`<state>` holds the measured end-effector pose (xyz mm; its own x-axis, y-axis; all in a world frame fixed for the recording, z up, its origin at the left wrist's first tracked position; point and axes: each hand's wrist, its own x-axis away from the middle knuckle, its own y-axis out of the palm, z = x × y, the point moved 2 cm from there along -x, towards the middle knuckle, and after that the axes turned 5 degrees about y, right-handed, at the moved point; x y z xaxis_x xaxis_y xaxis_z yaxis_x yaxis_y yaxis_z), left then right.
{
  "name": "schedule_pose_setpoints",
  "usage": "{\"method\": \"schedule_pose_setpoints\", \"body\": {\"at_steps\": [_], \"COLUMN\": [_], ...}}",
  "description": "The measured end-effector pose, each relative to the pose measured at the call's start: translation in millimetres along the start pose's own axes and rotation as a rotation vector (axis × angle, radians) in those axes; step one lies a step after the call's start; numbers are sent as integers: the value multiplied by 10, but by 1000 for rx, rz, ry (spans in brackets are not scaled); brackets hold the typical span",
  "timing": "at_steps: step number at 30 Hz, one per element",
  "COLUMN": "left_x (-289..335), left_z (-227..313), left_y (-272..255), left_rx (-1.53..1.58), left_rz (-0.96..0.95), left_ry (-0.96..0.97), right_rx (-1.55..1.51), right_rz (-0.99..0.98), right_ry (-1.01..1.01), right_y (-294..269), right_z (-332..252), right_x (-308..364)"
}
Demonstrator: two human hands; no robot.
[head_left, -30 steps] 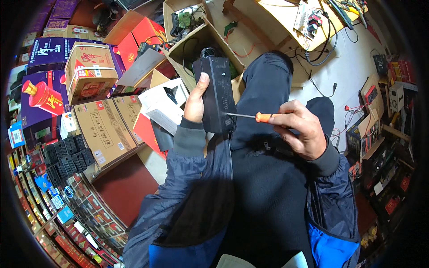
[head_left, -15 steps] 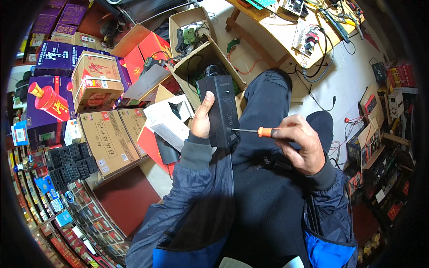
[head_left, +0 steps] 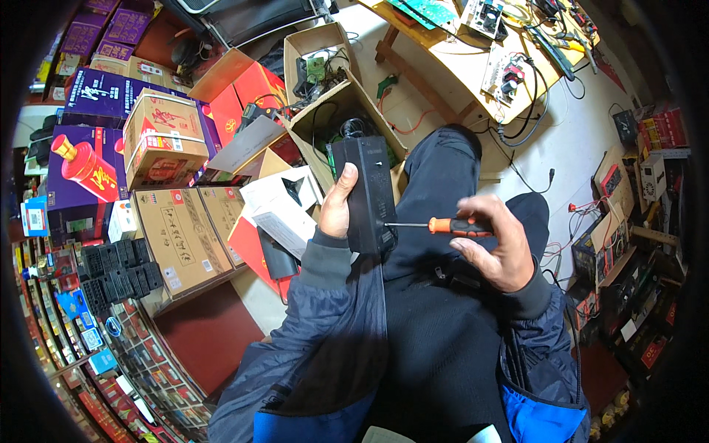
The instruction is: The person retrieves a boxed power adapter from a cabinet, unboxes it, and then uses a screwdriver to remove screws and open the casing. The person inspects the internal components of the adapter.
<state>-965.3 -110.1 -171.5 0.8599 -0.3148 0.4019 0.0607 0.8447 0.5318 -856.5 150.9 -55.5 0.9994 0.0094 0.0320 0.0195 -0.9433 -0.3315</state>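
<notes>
My left hand is closed around the near-left side of a long black box-shaped device, its thumb lying along the edge. A cable comes out at the device's far end. In my right hand is a screwdriver with an orange and black handle. The fingers curl over the back of the handle, while the thumb stands a little below it. The screwdriver lies level, its thin shaft pointing left, and its tip meets the device's right side near the lower end.
Beyond the device stands an open cardboard box with cables and a green board inside. Cartons are stacked at the left. A wooden workbench with tools and wires is at the far right. Loose cables lie on the floor.
My right hand has loosened around the handle; the thumb has dropped away from it, showing more of the black and orange grip. The screwdriver tip stays at the device.
</notes>
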Motion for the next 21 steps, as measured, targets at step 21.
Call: {"method": "schedule_pose_setpoints", "body": {"at_steps": [21], "left_x": [-144], "left_z": [-1], "left_y": [66], "left_rx": [39], "left_rz": [-79], "left_ry": [-64], "right_rx": [22], "right_rz": [1], "right_ry": [-194], "right_y": [-7], "right_z": [132], "right_x": [-48]}}
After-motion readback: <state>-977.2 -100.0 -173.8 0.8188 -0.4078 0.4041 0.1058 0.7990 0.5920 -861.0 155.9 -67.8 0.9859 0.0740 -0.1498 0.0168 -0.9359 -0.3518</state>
